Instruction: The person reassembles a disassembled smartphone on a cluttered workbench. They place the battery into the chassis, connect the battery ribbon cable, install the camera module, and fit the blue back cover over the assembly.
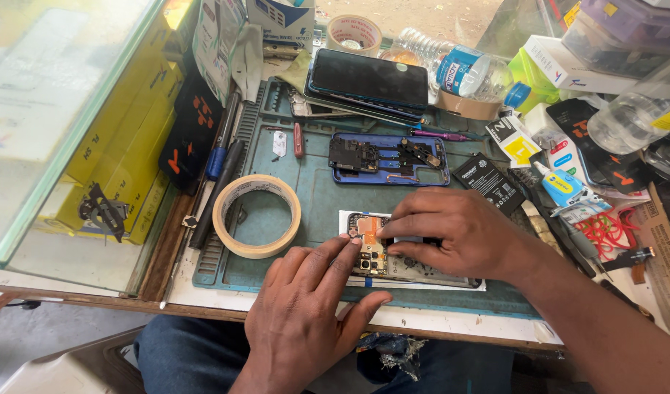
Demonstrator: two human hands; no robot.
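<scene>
An opened phone with its back cover off lies on a teal work mat; its circuit board and an orange flex strip show. My left hand rests on the mat's front edge, its fingertips touching the phone's left end. My right hand lies over the middle of the phone, its thumb and forefinger pinched at the orange strip. Most of the phone's right half is hidden under that hand.
A roll of masking tape lies left of the phone. Behind it sit a blue phone frame, stacked phones, a black battery, a water bottle and a glue tube. Screwdrivers and yellow boxes lie left.
</scene>
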